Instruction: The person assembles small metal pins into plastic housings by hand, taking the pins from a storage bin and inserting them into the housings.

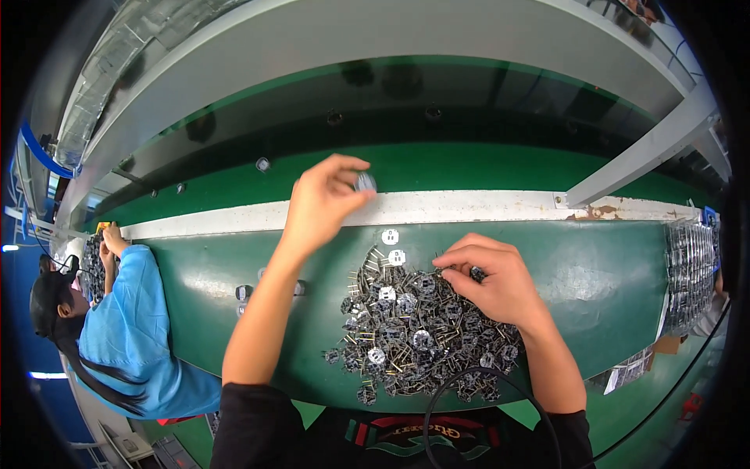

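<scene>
The left hand is raised over the white painted metal rail, its thumb and fingers closed on a small round grey part at the far side. The right hand is at the far right edge of the heap, fingers bent and thumb close to the forefinger; a small dark piece shows by its curled fingers, but whether the hand grips it, or anything else, I cannot tell.

At the far left, a co-worker in a bright blue top leans over the same long green table, both hands at some dark parts. Right of there, a small greyish part lies on the dark green strip beyond the rail. A few small grey and black parts lie on the table beside the left forearm. Between the forearms spreads a loose heap of small black components with metal pins, with a flat white piece just beyond it. Farther right, a slanting grey metal post meets the rail, and stacked clear plastic trays stand at the table's right end.
</scene>
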Demonstrator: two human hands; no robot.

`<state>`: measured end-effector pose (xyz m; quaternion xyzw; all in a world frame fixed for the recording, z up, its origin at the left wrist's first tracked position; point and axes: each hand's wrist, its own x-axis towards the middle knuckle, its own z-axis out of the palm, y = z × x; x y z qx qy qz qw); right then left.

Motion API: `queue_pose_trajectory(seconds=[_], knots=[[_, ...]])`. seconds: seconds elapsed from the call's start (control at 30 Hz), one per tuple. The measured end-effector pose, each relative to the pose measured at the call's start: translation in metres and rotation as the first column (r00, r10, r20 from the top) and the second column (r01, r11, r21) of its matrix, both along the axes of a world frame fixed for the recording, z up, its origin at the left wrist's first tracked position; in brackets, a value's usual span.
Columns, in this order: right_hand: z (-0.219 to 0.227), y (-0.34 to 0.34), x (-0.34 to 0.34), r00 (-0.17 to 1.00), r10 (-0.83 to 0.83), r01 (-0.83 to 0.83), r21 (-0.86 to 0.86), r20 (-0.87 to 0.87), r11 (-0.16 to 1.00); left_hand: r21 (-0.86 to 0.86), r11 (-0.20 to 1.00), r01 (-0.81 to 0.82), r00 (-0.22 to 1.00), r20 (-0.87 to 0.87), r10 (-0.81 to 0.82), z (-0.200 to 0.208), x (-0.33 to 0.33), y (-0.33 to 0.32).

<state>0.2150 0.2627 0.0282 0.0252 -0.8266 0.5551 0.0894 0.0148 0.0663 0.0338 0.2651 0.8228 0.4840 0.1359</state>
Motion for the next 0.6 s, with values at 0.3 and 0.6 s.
queue_pose_trajectory(seconds=[0.3, 0.6], knots=[[0.007, -0.025, -0.002, 0.989, -0.091, 0.139, -0.492, 0.120, 0.860, 0.591, 0.767, -0.252, 0.688, 0.666, -0.287, 0.010, 0.110, -0.016], [0.013, -0.035, 0.010, 0.950, -0.276, 0.211, -0.347, -0.149, 0.914, 0.635, 0.724, -0.268, 0.642, 0.679, -0.357, -0.013, 0.136, -0.016]])
